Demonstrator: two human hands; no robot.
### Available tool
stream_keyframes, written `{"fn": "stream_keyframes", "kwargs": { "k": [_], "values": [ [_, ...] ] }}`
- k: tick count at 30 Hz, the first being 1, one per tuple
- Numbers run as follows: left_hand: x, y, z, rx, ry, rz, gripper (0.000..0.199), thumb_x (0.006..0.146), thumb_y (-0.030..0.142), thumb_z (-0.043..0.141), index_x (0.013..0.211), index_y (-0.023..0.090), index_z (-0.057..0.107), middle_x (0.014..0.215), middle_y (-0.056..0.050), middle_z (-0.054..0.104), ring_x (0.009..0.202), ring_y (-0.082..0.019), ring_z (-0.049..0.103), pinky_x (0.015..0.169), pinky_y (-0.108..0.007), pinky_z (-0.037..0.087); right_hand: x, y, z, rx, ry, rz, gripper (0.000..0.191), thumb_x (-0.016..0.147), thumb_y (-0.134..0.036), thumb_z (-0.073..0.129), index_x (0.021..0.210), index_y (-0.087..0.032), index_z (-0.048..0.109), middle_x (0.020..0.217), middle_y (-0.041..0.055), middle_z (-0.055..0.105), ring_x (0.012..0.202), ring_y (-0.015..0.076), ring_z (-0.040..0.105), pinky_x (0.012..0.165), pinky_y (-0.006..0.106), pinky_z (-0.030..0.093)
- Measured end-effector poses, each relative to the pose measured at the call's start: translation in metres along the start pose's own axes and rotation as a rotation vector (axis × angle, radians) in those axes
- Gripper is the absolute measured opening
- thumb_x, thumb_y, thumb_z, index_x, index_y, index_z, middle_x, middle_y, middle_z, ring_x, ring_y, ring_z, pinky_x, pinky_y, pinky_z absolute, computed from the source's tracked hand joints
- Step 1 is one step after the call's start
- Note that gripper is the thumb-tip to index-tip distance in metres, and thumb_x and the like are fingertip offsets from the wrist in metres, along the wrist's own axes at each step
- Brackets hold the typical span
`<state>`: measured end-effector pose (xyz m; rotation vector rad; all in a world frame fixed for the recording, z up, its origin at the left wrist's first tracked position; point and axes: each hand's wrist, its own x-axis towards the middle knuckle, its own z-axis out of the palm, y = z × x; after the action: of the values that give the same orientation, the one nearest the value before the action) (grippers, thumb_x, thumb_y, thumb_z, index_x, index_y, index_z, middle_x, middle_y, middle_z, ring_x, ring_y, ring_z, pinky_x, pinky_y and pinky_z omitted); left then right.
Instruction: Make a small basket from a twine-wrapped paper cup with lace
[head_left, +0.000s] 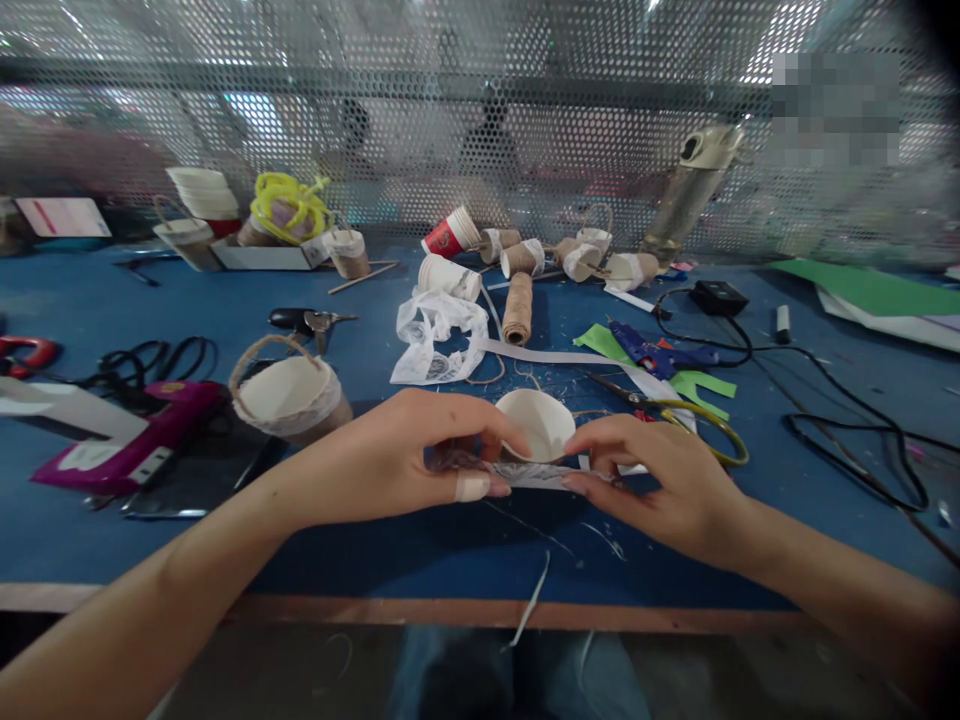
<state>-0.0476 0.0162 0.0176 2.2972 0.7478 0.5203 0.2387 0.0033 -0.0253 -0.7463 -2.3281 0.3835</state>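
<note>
A white paper cup [537,425] stands at the centre near the table's front, its open mouth facing up. Across its near side runs a strip of white lace [536,474]. My left hand [439,450] pinches the lace's left part, its fingertips at the cup's rim; a bandage wraps one digit. On the other side, my right hand [645,475] pinches the lace's right part, fingertips beside the cup. The cup's lower part is hidden behind the lace and hands. Left of my left hand sits a finished-looking cup basket [289,395] with a twine handle and lace trim.
Yellow-handled scissors [720,432] and a blue glue gun [652,350] lie at right with a black cable. Behind the hands are a twine spool [518,310], crumpled lace [439,335] and several small cups. A magenta device [131,440] sits at left.
</note>
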Motion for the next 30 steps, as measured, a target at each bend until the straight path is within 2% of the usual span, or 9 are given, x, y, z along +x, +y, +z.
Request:
{"fn": "stream_keyframes", "kwargs": {
  "k": [4, 15, 19, 23, 27, 30],
  "values": [
    [0.001, 0.000, -0.001, 0.061, -0.006, -0.014, 0.025, 0.094, 0.019, 0.070, 0.117, 0.026, 0.070, 0.106, 0.004, 0.077, 0.086, -0.009, 0.069, 0.075, -0.013, 0.049, 0.001, 0.002, 0.001, -0.032, -0.025, -0.006, 0.021, 0.103, -0.029, 0.060, 0.122, -0.022, 0.059, 0.061, -0.0098, 0.055, 0.051, 0.0082, 0.056, 0.055, 0.019, 0.042],
    [0.000, 0.000, -0.002, 0.101, 0.009, 0.010, 0.022, 0.095, 0.017, 0.068, 0.116, 0.025, 0.070, 0.105, 0.005, 0.077, 0.088, -0.008, 0.070, 0.078, -0.011, 0.048, 0.007, 0.000, -0.001, -0.117, 0.013, -0.052, 0.018, 0.104, -0.030, 0.056, 0.113, -0.020, 0.068, 0.063, -0.0057, 0.066, 0.053, 0.0088, 0.060, 0.056, 0.020, 0.043],
    [0.001, -0.002, -0.001, 0.115, 0.025, 0.007, 0.020, 0.095, 0.019, 0.069, 0.115, 0.025, 0.070, 0.103, 0.005, 0.077, 0.086, -0.007, 0.070, 0.077, -0.012, 0.048, 0.008, 0.000, -0.002, -0.137, -0.008, -0.038, 0.017, 0.103, -0.028, 0.058, 0.113, -0.023, 0.071, 0.072, -0.0038, 0.074, 0.053, 0.0093, 0.061, 0.055, 0.021, 0.043],
    [0.002, -0.004, -0.001, 0.147, 0.047, 0.017, 0.019, 0.095, 0.022, 0.069, 0.113, 0.025, 0.070, 0.100, 0.005, 0.077, 0.084, -0.008, 0.070, 0.074, -0.014, 0.047, 0.010, 0.000, -0.002, -0.089, -0.061, -0.009, 0.014, 0.100, -0.023, 0.060, 0.109, -0.023, 0.070, 0.086, -0.0038, 0.079, 0.059, 0.0078, 0.064, 0.057, 0.019, 0.043],
    [0.002, -0.004, -0.001, 0.159, 0.051, 0.009, 0.018, 0.095, 0.021, 0.069, 0.112, 0.024, 0.072, 0.099, 0.003, 0.077, 0.084, -0.010, 0.070, 0.075, -0.016, 0.047, 0.010, 0.001, -0.003, -0.009, -0.101, 0.021, 0.007, 0.099, -0.021, 0.063, 0.101, -0.023, 0.069, 0.085, -0.0052, 0.076, 0.065, 0.0065, 0.065, 0.057, 0.016, 0.042],
    [0.002, -0.004, -0.001, 0.113, 0.038, 0.018, 0.016, 0.096, 0.023, 0.069, 0.112, 0.023, 0.072, 0.098, 0.002, 0.076, 0.085, -0.010, 0.070, 0.075, -0.016, 0.048, 0.009, 0.000, -0.006, 0.108, -0.110, 0.044, 0.004, 0.099, -0.022, 0.064, 0.102, -0.023, 0.067, 0.087, -0.0043, 0.074, 0.071, 0.0063, 0.066, 0.064, 0.014, 0.046]
  ]
}}
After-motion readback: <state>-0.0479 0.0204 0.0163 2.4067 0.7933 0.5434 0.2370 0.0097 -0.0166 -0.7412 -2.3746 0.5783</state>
